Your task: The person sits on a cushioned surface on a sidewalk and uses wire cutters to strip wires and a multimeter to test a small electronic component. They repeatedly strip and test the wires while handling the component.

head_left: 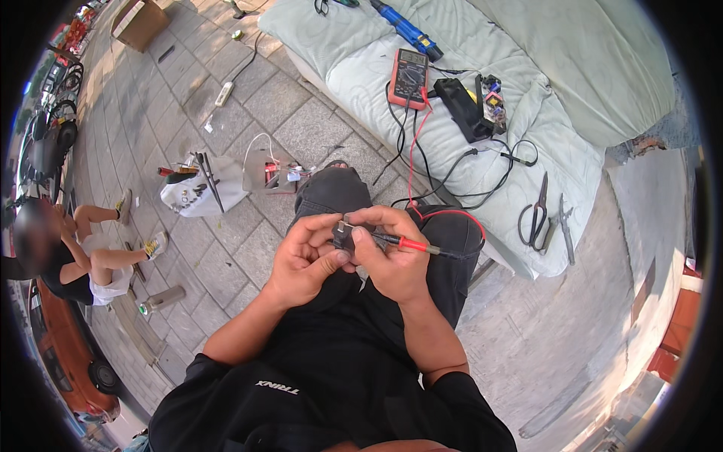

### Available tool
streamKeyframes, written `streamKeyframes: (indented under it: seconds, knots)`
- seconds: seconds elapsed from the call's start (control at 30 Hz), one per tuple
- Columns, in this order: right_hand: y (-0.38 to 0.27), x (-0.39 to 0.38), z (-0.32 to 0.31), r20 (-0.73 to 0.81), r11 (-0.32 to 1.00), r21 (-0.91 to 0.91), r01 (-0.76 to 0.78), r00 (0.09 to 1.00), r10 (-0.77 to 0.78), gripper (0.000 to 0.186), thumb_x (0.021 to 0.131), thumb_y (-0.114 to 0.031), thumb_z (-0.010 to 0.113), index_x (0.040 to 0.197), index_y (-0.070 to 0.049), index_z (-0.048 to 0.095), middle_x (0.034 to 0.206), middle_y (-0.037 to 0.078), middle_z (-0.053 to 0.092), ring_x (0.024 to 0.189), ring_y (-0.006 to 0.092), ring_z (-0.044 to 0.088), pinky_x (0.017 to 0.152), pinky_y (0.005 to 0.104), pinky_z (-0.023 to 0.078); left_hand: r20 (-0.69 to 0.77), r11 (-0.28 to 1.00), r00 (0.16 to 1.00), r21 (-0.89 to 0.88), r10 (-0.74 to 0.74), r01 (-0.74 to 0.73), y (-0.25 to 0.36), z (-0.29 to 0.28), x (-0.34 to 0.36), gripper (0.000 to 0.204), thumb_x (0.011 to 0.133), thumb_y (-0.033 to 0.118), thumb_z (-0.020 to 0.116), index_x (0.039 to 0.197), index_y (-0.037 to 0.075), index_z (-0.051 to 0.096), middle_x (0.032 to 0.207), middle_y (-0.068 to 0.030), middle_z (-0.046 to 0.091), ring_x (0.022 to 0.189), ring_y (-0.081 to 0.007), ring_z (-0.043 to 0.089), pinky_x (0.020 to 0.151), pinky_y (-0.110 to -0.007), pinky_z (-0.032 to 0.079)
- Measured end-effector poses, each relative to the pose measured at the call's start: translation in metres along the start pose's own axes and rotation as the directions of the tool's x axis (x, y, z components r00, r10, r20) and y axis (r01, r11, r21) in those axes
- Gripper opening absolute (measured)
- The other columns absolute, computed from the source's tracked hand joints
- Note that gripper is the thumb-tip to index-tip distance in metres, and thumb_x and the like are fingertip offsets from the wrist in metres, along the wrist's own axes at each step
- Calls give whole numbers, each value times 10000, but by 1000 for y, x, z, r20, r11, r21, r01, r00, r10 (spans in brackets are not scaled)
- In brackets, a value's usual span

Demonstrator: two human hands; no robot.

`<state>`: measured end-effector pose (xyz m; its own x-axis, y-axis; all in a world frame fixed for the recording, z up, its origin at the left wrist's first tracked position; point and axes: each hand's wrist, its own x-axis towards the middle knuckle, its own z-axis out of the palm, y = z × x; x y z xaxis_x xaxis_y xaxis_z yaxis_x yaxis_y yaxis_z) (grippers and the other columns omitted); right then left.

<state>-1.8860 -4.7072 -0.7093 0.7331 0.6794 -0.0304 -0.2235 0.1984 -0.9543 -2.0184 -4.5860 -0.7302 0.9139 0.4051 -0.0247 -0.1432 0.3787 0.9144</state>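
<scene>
My left hand [303,260] is closed on a small dark part [344,237] with a light metal piece on top, held above my lap. Against it, my right hand [393,264] grips a red multimeter probe [414,245]; a black probe seems to lie alongside, partly hidden by the fingers. Both hands nearly meet at the small part. From the probe a red lead runs up to a red-edged multimeter [410,74] on the pale green cloth. Its display is lit too faintly to read clearly.
On the padded cloth [354,45] lie a blue tool [407,29], an opened black case [461,111], a circuit board [494,105], black scissors [536,218] and pliers [565,226]. A bag with tools [207,197] rests on the paving. A seated person [83,248] is at left.
</scene>
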Motion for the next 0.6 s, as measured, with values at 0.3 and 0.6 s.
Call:
streamKeyframes:
  seconds: [0.3,0.6]
  knots:
    - [10,12,-19,79,968,-153,199,979,-189,116,910,14,727,1023,38,744,1030,114,699,816,136,681,660,265,558,11,1000,1000,-14,-5,6,-2,7,4,524,1012,-58,626,1485,35,420,1253,-172,680,1039,-222,733,829,-309,611]
    - [-6,7,-16,28,995,72,-63,998,61,100,904,6,706,979,47,759,985,123,719,853,181,680,762,305,534,34,996,995,-23,-88,89,-3,7,4,494,1021,-41,622,1474,18,435,1281,-183,683,1053,-243,745,835,-312,612]
